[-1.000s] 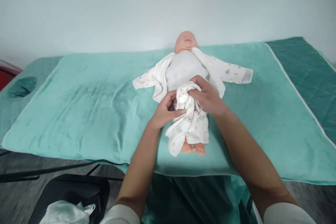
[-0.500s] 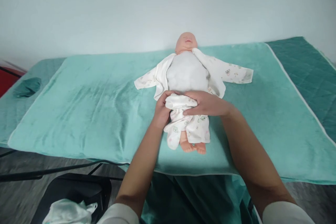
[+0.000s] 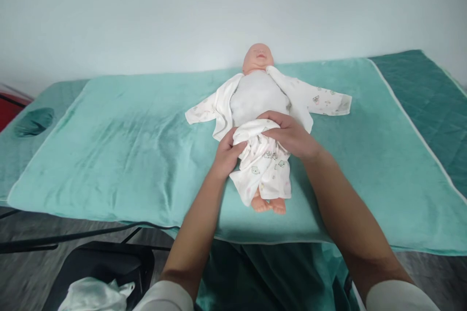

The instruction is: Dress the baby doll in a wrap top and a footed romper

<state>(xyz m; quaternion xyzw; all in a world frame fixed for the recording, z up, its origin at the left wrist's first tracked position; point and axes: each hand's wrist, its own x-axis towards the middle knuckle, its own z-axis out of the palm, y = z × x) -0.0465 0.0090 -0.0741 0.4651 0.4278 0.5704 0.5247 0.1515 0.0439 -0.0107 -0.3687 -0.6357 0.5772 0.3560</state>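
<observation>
A baby doll (image 3: pixel 258 56) lies on its back, head toward the wall. Its white printed jacket (image 3: pixel 299 92) is spread open over the grey-white torso, sleeves out to both sides. White printed baby pants (image 3: pixel 268 170) cover the doll's legs, and the two feet (image 3: pixel 269 205) stick out below the hems. My left hand (image 3: pixel 228 154) is closed on the left side of the pants' waistband, thumb on top. On the opposite side my right hand (image 3: pixel 290 135) pinches the waistband, its fingertips hidden behind the cloth.
A teal padded cover (image 3: pixel 120 146) lies over the bed, which has a face hole (image 3: pixel 34 122) at its left end. Behind is a pale wall (image 3: pixel 164 14). At lower left, a black chair (image 3: pixel 109 257) holds a white cloth (image 3: pixel 97 294).
The waistband has been drawn up toward the doll's belly. My right hand has moved up with it, and the left pant leg has spread down over the leg.
</observation>
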